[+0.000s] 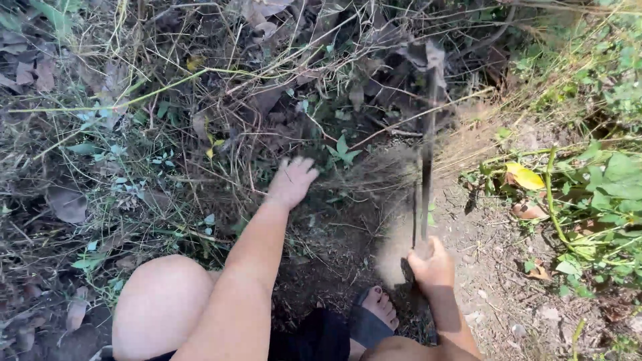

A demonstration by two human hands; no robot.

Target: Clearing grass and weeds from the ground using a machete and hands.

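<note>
Our right hand (433,266) clamped on a long dark metal blade (426,167) pointing straight away from us, left hand (291,180) spread open on dry brown grass (364,175).

An overgrown outdoor plot: bare soil (481,267), dry leaves (67,200), tangled twigs (281,73) and green weeds (608,180).

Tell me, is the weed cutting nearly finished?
Not nearly. Done: a patch of bare dirt shows by the sandalled foot. In hand: the right hand holds a long blade, blurred, and the left hand presses on dry grass. Left: a thick tangle of dry stems and dead leaves ahead, and green plants to the right.
</note>
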